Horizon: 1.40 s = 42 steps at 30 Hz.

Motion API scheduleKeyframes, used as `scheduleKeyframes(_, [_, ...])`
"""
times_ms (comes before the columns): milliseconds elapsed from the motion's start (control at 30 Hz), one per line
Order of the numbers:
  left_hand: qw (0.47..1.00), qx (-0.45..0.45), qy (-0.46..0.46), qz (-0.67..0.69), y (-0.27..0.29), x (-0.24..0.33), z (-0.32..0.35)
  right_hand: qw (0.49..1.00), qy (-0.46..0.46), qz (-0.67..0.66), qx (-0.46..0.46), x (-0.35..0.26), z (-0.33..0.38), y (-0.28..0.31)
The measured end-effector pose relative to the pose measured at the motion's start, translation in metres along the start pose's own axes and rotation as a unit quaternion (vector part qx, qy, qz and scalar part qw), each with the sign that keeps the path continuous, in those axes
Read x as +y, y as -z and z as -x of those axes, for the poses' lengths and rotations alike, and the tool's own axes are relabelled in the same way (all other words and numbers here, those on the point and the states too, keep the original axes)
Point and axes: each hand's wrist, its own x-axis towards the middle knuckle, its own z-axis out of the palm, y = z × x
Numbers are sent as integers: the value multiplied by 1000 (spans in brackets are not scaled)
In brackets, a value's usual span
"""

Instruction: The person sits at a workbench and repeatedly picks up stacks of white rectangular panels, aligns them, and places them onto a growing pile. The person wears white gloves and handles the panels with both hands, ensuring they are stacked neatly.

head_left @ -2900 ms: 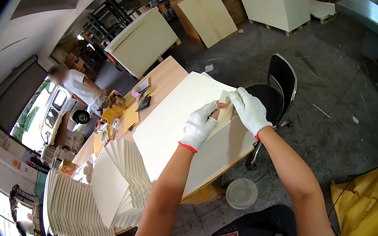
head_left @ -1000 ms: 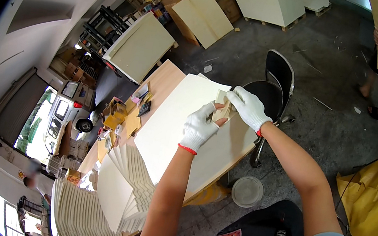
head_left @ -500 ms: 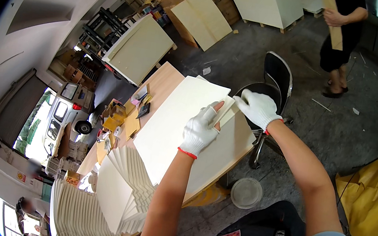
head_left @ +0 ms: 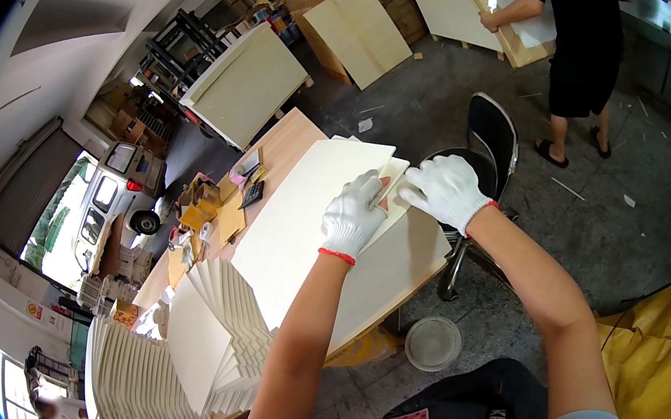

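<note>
Large white sheets [head_left: 299,212] lie layered on the work table, their right edges slightly offset from one another. My left hand [head_left: 355,215], in a white knitted glove with bare fingertips showing, grips the right edge of the upper sheet. Just to its right, my gloved right hand [head_left: 446,193] has its fingers curled in at the edge of the sheets below. What lies between those right fingers is hidden. Nearer to me on the left stands a fanned stack of white sheets [head_left: 196,328], beside a taller pile [head_left: 137,385].
A black chair [head_left: 493,129] stands beyond the table's right side, with a round lidded bucket [head_left: 433,343] below. A calculator [head_left: 253,194] and small items lie along the table's left. Another person [head_left: 587,56] holds a framed panel at the back right. Yellow sheeting [head_left: 666,354] hangs far right.
My hands have shifted slightly left, and the upper sheet's right edge moved left, baring more of the sheet below. The other person has turned and now stands by the white stack.
</note>
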Motion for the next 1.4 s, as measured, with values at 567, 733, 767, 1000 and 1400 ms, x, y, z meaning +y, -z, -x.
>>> scheduleKeyframes(567, [970, -30, 60, 234, 5, -5, 15, 914, -239, -329, 8, -23, 1, -13])
scheduleKeyframes(733, [974, -27, 47, 219, 2, -9, 16, 911, -245, -330, 22, -24, 2, -16])
scheduleKeyframes(767, [977, -27, 44, 209, 1, -9, 15, 912, -244, -329, 20, -23, 2, -16])
scheduleKeyframes(1000, [971, 37, 38, 235, -1, -6, 19, 923, -235, -305, 3, -28, 3, -8])
scheduleKeyframes(1400, [983, -33, 47, 172, 8, 2, 18, 931, -237, -279, 9, -24, 3, -17])
